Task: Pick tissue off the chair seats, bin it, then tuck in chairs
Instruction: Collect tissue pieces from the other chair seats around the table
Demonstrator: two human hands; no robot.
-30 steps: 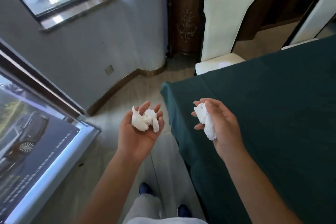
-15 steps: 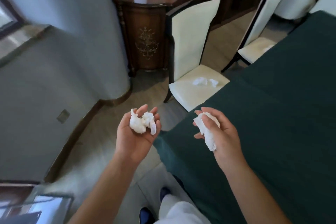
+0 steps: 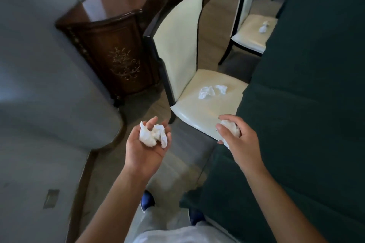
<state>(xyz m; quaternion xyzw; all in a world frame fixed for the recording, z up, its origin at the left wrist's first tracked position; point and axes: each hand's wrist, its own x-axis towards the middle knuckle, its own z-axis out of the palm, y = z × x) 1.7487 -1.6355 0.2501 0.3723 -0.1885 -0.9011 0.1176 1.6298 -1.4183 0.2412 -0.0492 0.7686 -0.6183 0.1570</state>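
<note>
Hands are both carrying crumpled tissue: the left hand [image 3: 147, 149] is lying palm up, fingers curling loosely round a soft white wad [image 3: 152, 135], and the right hand [image 3: 235, 140] is gripping a second wad [image 3: 230, 129] under bent fingers, knuckles up. Just beyond them, two more scraps [image 3: 212, 91] are lying near the middle of the near chair [image 3: 205, 104], its seat smooth, glossy cream leather with a dark frame. A further scrap [image 3: 264, 26] is sitting on the far chair [image 3: 252, 35]. Both chairs are standing pulled out beside the bench [image 3: 316, 85], which is wearing a dark green, matte, nubby cloth. No bin is showing. With both hands already loaded, reaching for the seat scraps is likely risking a spill: the light, springy paper could be slipping from the open left palm onto the floor, or sliding off the slick leather if brushed.
</note>
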